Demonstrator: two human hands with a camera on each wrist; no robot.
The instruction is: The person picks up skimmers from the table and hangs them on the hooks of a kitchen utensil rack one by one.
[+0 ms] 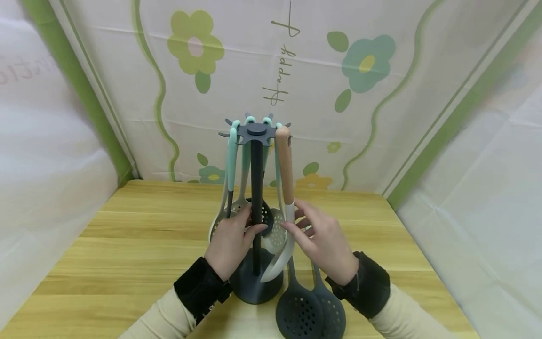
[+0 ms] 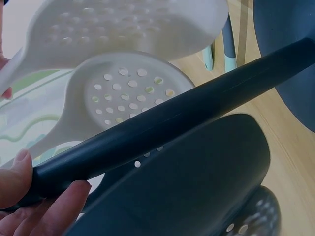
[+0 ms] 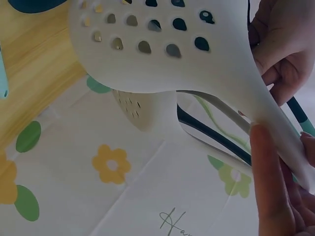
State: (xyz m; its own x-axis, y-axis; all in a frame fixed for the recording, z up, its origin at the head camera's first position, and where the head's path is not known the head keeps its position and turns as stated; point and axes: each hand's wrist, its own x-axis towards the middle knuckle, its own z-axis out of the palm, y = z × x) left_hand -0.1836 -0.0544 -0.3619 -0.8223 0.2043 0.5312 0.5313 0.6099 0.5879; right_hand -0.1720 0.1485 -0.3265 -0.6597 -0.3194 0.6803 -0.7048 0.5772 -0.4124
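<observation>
A dark utensil stand point(image 1: 256, 183) stands upright on the table, with a round base and a hooked top. My left hand point(image 1: 228, 242) grips its pole; in the left wrist view the thumb and fingers close round the pole point(image 2: 172, 115). At the stand's right side my right hand point(image 1: 326, 240) pinches the white neck of a skimmer point(image 1: 286, 165) with a wood-coloured handle. Its handle top is at the hooks, and its perforated white head point(image 3: 147, 64) points down. Several mint-handled utensils point(image 1: 232, 160) hang from the other hooks, their heads partly hidden behind the pole and left hand.
Two dark perforated utensils point(image 1: 298, 310) lie overlapping on the wooden table point(image 1: 139, 249), right of the stand's base point(image 1: 254, 287) and near the front. A flowered cloth point(image 1: 296, 80) hangs behind, and pale cloth sides rise left and right of the table.
</observation>
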